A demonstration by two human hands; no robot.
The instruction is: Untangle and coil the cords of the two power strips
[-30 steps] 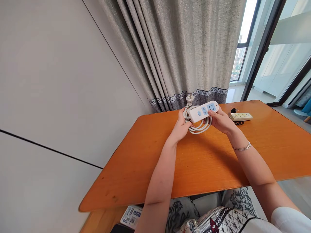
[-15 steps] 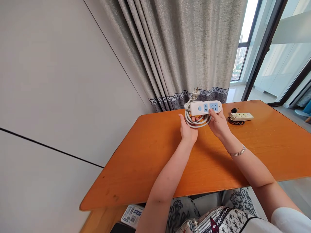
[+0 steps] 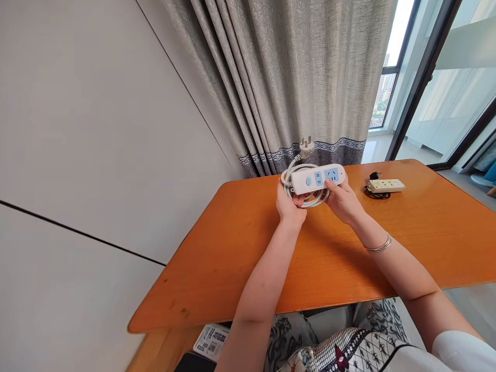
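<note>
I hold a white power strip [image 3: 318, 179] with light blue sockets above the far part of an orange table [image 3: 333, 253]. Its white cord [image 3: 296, 170] is coiled in a loop under and behind it, and the plug [image 3: 306, 145] sticks up at the top. My left hand [image 3: 289, 204] grips the strip's left end together with the coiled cord. My right hand [image 3: 343, 199] holds the right end, thumb on top near the sockets. A silver bangle [image 3: 377, 245] is on my right wrist.
A second, cream power strip [image 3: 385, 185] with a black cord and plug [image 3: 374, 176] lies on the table to the right. A grey curtain [image 3: 294, 77] hangs behind the table, a plain wall is to the left, and glass doors stand to the right. A printed card [image 3: 212, 341] lies below the table's near edge.
Both hands have shifted the strip and coil slightly left and down. The left hand, which was loosely beside the coil half a second ago, is closed on it again.
</note>
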